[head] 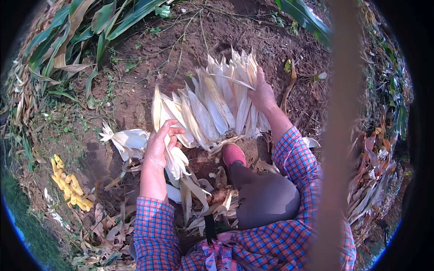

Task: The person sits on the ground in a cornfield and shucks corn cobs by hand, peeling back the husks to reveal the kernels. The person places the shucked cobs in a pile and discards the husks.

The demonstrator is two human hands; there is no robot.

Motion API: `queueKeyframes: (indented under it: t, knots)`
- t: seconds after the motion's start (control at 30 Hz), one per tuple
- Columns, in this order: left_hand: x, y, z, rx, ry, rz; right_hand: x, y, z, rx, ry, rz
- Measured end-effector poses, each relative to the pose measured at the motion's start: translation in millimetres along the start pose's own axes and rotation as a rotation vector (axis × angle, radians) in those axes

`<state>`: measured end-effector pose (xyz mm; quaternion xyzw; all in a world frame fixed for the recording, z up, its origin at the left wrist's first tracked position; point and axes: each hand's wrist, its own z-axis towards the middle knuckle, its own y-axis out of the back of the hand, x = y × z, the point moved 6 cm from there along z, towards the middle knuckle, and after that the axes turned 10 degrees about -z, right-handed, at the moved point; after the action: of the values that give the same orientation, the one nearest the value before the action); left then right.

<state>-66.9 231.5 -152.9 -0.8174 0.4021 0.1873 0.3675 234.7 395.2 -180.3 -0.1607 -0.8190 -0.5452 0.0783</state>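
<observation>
A row of pale dry corn husks [206, 105] lies side by side on the soil before me, reaching from the middle towards the right. At the row's right end, my right hand [262, 89] grips the upper part of the husks, its fingers partly hidden behind them. My left hand [161, 142] is at the left end, palm turned up and fingers slightly curled, against a husk bunch [176, 159]; whether it grips this bunch I cannot tell. Just left of that hand lies another husk bundle [130, 140] with a tied-looking, frayed tip.
Yellow corn cobs [69, 184] are piled at the lower left. Green corn leaves [112, 20] hang at the upper left. My pink shoe [233, 154] stands just below the row. A blurred upright strip [339, 135] crosses the right side. Dry husks litter the ground around my leg.
</observation>
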Motion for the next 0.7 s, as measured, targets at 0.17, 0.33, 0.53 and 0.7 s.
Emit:
queueKeyframes:
  t: [0.17, 0.33, 0.53, 0.7]
  knots:
    - [14.7, -31.0, 0.3, 0.141, 0.062, 0.066, -6.4, 55.1, -25.4, -0.076, 0.252, 0.526]
    - [16.9, -52.7, 10.2, 0.106, 0.039, -0.120, 35.4, 65.8, -70.3, 0.525, 0.254, 1.126]
    - [0.8, -64.1, 2.4, 0.197, -0.089, -0.320, 79.0, 18.3, -85.0, 0.749, 0.284, 1.048]
    - [-14.5, -67.0, -15.5, 0.310, -0.178, -0.318, 96.7, 2.4, -95.5, 0.763, 0.501, 0.845]
